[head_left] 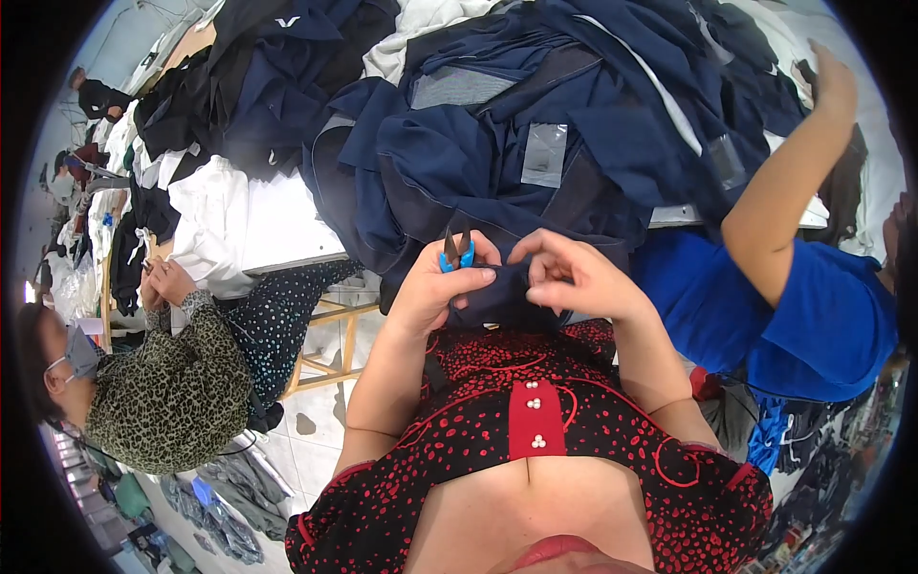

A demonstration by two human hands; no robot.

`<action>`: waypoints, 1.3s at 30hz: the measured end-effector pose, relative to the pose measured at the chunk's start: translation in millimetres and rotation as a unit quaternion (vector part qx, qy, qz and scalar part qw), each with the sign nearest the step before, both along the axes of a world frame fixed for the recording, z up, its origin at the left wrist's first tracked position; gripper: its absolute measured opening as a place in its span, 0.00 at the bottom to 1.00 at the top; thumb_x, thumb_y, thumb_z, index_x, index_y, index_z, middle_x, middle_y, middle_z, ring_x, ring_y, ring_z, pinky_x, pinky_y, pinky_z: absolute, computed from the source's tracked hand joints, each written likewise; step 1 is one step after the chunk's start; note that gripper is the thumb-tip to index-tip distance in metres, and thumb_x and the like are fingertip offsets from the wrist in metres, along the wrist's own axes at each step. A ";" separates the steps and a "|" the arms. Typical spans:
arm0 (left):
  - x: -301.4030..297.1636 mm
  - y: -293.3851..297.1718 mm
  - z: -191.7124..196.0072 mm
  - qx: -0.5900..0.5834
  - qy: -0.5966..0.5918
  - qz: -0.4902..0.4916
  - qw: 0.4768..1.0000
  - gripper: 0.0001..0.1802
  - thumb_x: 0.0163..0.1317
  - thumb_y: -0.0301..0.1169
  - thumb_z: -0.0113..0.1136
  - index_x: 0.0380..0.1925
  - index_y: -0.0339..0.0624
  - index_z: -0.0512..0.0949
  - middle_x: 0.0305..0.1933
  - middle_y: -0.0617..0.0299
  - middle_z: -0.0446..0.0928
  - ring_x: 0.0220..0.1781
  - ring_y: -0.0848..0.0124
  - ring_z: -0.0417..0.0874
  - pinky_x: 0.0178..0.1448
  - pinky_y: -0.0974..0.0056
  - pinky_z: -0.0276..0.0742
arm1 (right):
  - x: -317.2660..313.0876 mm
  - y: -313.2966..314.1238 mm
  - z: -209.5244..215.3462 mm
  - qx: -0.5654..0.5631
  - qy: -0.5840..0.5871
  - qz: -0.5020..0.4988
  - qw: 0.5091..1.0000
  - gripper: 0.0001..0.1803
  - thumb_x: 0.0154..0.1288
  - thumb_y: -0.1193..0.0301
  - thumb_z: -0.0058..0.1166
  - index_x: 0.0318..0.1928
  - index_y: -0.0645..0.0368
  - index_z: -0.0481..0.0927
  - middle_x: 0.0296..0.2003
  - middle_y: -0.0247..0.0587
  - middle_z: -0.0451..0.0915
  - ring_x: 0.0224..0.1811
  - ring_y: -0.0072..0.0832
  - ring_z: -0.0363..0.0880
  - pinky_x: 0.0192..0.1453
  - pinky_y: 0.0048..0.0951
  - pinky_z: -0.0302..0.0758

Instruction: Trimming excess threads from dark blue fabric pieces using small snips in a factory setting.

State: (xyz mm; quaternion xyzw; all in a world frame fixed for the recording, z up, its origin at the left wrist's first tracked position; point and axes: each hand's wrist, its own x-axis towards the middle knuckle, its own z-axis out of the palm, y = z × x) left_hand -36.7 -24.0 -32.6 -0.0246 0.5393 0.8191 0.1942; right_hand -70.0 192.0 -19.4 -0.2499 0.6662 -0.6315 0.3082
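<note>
Gripping snips and cloth before a navy pile

Holding the snips in the left hand, with fingers curled round the blue handles and dark blades aimed up, away from the body. Pressing the nearly straight left thumb to the edge of the cloth at the same time. Half curled at the right hand, with fingertips drawn in close to the other end of the same cloth. Impossible to tell whether pinching it or only hovering beside it. See the cloth between both hands, dark navy, close in front of the black-and-red dress.

Note the pile just beyond the hands, spread over the white table, crumpled and overlapping, with a silvery rectangle lying on it. Farther left, find black garments and, nearer, white cloth.

On the left, notice a co-worker in a spotted top, with both hands close together. On the right, notice another person in a blue shirt, with one bare arm raised beside the pile.

Lower left, see a wooden frame over the pale floor, and farther down some bundles.
</note>
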 end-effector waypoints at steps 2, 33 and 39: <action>1.4 0.9 0.5 -0.024 0.024 -0.022 0.999 0.06 0.51 0.27 0.62 0.29 0.42 0.77 0.24 0.74 0.70 0.21 0.87 0.65 0.21 0.78 0.55 | -0.8 -0.5 6.7 0.097 0.145 0.031 0.984 0.10 0.64 0.67 0.54 0.37 0.62 0.75 0.15 0.29 0.69 0.18 0.14 0.69 0.23 0.18 0.66; 1.0 -1.7 7.5 0.020 -0.019 -0.011 1.000 0.08 0.46 0.25 0.63 0.28 0.39 0.76 0.26 0.70 0.73 0.20 0.87 0.67 0.16 0.80 0.54 | 0.2 12.4 -10.2 -0.057 -0.160 0.098 0.980 0.16 0.62 0.78 0.50 0.51 0.67 0.72 0.40 0.36 0.77 0.37 0.16 0.74 0.42 0.19 0.72; -2.4 0.2 7.7 0.008 -0.021 -0.002 1.000 0.07 0.47 0.25 0.63 0.28 0.39 0.76 0.25 0.71 0.72 0.19 0.87 0.66 0.17 0.81 0.53 | 1.1 6.5 -13.3 -0.027 -0.137 0.076 0.987 0.16 0.60 0.75 0.55 0.49 0.66 0.72 0.39 0.32 0.76 0.38 0.15 0.72 0.44 0.18 0.70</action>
